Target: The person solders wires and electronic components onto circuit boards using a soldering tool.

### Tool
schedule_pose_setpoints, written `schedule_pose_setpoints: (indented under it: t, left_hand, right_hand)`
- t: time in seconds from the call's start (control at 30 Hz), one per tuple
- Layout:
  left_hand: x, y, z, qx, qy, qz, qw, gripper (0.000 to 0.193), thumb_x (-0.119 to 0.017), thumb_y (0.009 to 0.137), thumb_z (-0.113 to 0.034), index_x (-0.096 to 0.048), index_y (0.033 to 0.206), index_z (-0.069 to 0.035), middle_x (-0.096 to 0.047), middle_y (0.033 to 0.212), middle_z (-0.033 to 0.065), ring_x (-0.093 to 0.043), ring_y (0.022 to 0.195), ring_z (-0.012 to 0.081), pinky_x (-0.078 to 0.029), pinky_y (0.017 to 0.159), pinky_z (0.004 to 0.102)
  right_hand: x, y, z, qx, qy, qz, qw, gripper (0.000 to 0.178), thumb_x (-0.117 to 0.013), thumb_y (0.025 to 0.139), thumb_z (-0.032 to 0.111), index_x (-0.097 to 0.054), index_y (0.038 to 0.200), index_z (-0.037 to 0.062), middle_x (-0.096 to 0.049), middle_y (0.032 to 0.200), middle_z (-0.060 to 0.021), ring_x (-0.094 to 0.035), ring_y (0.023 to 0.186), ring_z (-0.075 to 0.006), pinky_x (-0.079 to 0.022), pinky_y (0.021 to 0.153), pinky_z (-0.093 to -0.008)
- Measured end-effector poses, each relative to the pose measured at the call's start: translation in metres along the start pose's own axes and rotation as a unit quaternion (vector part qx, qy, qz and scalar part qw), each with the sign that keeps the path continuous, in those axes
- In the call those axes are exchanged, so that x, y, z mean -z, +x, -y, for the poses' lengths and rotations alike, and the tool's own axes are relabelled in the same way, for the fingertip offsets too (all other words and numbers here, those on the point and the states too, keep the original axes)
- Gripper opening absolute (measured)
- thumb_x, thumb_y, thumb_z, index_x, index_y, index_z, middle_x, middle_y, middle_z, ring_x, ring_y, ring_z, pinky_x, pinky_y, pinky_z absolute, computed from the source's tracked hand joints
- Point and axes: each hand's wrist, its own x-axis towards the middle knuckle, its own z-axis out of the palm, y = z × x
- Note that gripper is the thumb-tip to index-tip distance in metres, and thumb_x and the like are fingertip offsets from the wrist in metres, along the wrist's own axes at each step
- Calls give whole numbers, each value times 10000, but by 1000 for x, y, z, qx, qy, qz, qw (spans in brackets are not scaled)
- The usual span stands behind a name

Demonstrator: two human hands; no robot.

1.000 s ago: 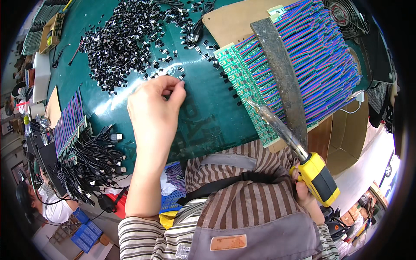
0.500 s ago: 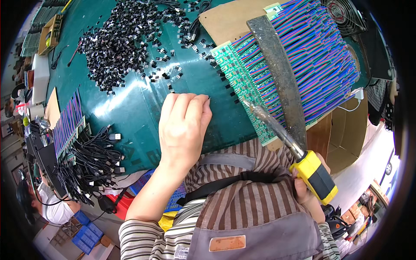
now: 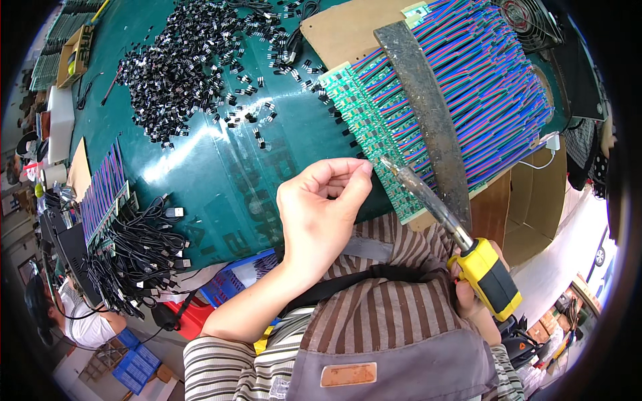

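Observation:
In my right hand (image 3: 468,297) is a yellow-and-black soldering gun (image 3: 490,277). Its metal tip slants up-left to the near part of a row of green circuit boards (image 3: 364,127). My left hand (image 3: 317,210) is closed in a pinch just left of that tip, by the boards' edge; what the fingertips hold, if anything, is too small to make out. Red, blue and dark wires (image 3: 495,100) run from the boards to the right, under a dark metal bar (image 3: 428,100). Small black connectors (image 3: 180,73) lie heaped at the far left of the green mat (image 3: 221,214).
Black USB cables (image 3: 144,247) and more wired boards (image 3: 105,187) bunch at the left edge. A fan (image 3: 528,20) stands far right, above a cardboard box (image 3: 535,207). Another person (image 3: 83,317) sits at lower left.
My left hand has moved right and slightly nearer, from the mat by the loose connectors to beside the iron's tip, turning so thumb and forefinger show. The soldering gun has hardly moved.

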Motion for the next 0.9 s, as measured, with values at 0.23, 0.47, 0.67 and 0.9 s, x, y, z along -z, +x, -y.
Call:
schedule_pose_setpoints:
  t: [0.23,0.47,0.67,0.9]
  left_hand:
    - [5,5,-12,62,9,26,998,160,-685,867,-117,-701,930,30,-713,839,66,-624,713,57,-465,619,183]
    - [6,8,-14,83,-5,35,996,175,-692,853,-146,-707,913,17,-714,816,65,-621,689,60,-445,589,181]
    - [6,8,-13,80,-9,31,996,178,-697,848,-147,-706,907,21,-713,810,65,-623,690,63,-445,592,179]
    - [5,7,-12,70,-16,23,997,177,-700,845,-144,-706,904,23,-713,809,65,-622,689,64,-447,590,179]
  right_hand:
    - [0,3,1,35,-20,9,999,342,-682,688,296,-631,835,-8,-652,821,-157,-643,708,-286,-519,663,-341]
    - [-1,11,-1,115,-40,33,992,285,-694,693,242,-631,829,1,-653,809,-150,-642,702,-277,-518,662,-331]
    - [-2,11,2,119,-64,35,990,232,-706,667,161,-633,822,4,-648,782,-132,-640,686,-262,-515,651,-318]
    - [-3,1,-4,84,-57,32,994,262,-706,663,202,-620,804,-2,-624,750,-127,-628,651,-262,-502,622,-318]
